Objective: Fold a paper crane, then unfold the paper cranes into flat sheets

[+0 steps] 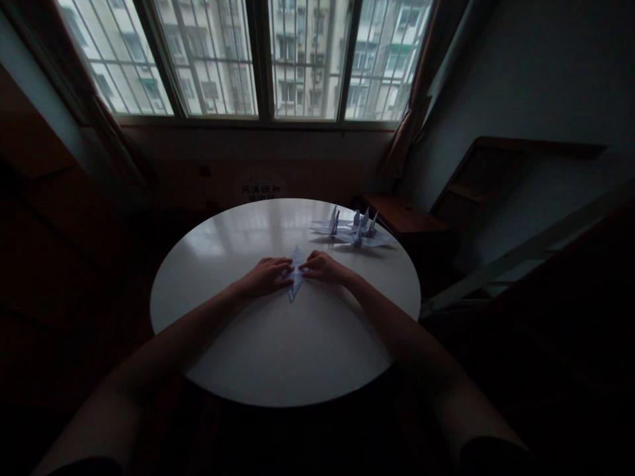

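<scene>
Both hands, left hand (265, 276) and right hand (322, 267), press flat on a folded paper (296, 281) at the centre of the round table (278, 350), gripping nothing. Finished paper cranes (353, 229) sit upper right, well apart, below the window (258, 59).

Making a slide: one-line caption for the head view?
Left hand and right hand rest on a folded paper on a round table, paper cranes to the right, window behind.

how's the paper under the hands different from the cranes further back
The pale blue diamond-shaped paper lies flat on the round white table; the pale blue folded paper cranes stand up, wings spread. The left hand and right hand touch the diamond; the cranes sit untouched beyond them. Both look the same pale paper.
</scene>
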The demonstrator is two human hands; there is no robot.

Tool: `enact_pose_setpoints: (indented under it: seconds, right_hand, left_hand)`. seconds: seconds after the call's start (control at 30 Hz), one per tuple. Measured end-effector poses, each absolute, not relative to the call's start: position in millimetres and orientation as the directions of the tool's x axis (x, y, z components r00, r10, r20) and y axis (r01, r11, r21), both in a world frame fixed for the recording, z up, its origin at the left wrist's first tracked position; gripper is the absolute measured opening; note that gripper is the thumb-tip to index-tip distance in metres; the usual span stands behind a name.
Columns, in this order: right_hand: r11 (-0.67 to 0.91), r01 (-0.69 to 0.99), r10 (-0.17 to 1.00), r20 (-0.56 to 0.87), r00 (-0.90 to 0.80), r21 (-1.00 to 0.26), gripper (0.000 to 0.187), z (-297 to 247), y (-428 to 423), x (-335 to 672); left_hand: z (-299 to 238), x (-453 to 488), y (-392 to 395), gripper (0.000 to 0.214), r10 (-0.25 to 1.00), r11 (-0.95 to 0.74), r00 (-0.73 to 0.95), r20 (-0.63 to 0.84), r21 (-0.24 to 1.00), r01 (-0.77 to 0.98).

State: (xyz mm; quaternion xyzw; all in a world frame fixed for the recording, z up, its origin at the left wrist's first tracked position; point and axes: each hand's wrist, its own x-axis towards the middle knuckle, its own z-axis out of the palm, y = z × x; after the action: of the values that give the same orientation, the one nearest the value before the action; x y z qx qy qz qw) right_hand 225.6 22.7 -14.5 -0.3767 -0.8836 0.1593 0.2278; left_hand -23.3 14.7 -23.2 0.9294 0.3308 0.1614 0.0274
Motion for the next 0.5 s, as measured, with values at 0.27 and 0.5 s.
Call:
enact_pose_setpoints:
  seconds: [0.27, 0.5]
  right_hand:
    - [0.541, 0.782, 0.840, 0.239, -0.486, -0.309, 0.042, -11, 10, 214]
    - [0.522, 0.798, 0.852, 0.219, -0.476, -0.300, 0.044, -9, 9, 215]
  left_hand:
    - [-17, -21, 8, 0.057, 0.645, -0.764, 0.737, 0.203, 0.186, 0.617]
    - [-16, -18, 2, 0.069, 0.664, -0.746, 0.726, 0.176, 0.223, 0.628]
